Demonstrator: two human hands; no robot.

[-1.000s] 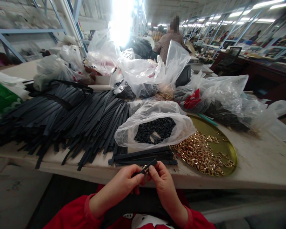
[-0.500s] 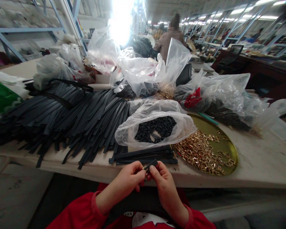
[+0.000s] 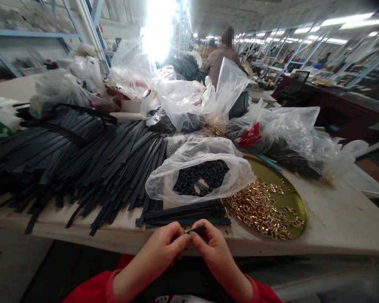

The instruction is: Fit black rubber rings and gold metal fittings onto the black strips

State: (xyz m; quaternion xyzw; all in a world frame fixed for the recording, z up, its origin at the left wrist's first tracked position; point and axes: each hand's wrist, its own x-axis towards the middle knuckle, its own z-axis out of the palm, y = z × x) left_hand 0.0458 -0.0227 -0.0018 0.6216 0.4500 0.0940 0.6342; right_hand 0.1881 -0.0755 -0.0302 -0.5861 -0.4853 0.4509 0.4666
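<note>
My left hand [image 3: 166,244] and my right hand [image 3: 212,246] meet in front of the table's near edge, fingertips pinched together. Between them is a black strap [image 3: 198,229], its short end sticking out over my right fingers. A small gold buckle, mostly hidden, glints at my left fingertips. Just beyond my hands lies a small stack of black straps [image 3: 183,213]. Behind it, an open clear plastic bag [image 3: 158,181] holds many small black loops [image 3: 205,174]. To the right, a round gold tray [image 3: 292,195] carries a heap of gold buckles [image 3: 255,206].
Long black straps [image 3: 113,168] cover the left of the table [image 3: 334,223], ends hanging over its edge. Filled plastic bags [image 3: 189,92] stand along the back. More bags [image 3: 290,130] lie at right, near a teal tool [image 3: 269,162]. A person [image 3: 222,61] stands beyond.
The strap end between my hands has tipped from slanting upward to nearly level. My fingers have drawn closer over the buckle, showing less of it. The view has shifted slightly.
</note>
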